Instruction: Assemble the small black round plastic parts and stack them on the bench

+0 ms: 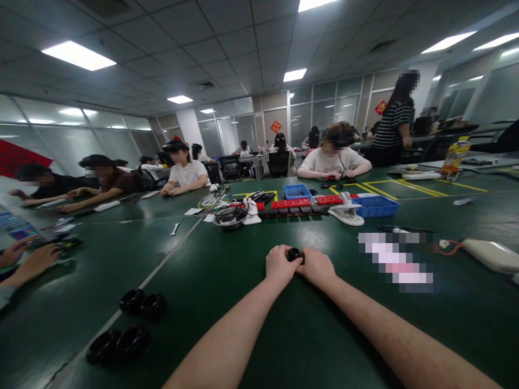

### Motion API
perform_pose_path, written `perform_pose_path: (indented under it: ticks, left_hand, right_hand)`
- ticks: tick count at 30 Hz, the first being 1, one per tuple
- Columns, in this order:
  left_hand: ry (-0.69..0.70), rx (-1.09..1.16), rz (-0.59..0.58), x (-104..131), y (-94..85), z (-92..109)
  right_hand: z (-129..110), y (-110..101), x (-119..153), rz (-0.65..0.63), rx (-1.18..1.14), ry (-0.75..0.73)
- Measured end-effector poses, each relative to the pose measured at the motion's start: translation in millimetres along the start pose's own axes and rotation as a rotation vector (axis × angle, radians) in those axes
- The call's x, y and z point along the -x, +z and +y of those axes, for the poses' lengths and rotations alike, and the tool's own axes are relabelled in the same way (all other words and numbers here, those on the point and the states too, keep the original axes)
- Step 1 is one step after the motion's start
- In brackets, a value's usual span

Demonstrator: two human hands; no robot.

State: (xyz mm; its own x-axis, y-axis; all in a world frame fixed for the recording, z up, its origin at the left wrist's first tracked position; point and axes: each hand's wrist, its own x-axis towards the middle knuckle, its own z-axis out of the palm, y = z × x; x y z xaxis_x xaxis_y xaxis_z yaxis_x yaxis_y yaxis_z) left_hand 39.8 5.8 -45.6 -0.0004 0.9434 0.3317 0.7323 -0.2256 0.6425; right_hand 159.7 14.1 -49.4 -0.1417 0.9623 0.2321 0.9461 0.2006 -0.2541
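Note:
A small black round part (294,253) is held between both hands over the green table (227,302). My left hand (279,265) has its fingers closed on the part's left side, thumb along its front. My right hand (318,265) grips the same part from the right, and the two hands touch or nearly touch. On the table at the lower left lie several black rings, among them one at the upper left of the group (132,301) and a larger one at the front (135,342).
Red and black power strips (290,203), a white clamp (346,209), blue bins (375,206) and coiled cables (229,216) line the table's middle. A wrench (174,229) lies left. A white power bank (490,255) is right. Other people sit around, one person's hands at the left edge.

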Motion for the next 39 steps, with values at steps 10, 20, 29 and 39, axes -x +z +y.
perform_pose_path:
  ticks: [10, 20, 29, 39]
  left_hand:
    - [0.125, 0.129, -0.217, -4, -15.4, -5]
    - [0.147, 0.219, -0.344, -7, -19.0, -10]
    - [0.149, 0.264, -0.31, -5, -14.0, -13]
    - [0.128, 0.236, -0.302, -2, -16.0, -8]
  right_hand:
    - [32, -6, -12, -0.285, -0.6, -0.297]
    - [33, -14, -12, -0.527, -0.746, -0.28]
    - [33, -12, -11, -0.516, -0.773, -0.278]
    - [33, -9, -11, -0.457, -0.707, -0.252]
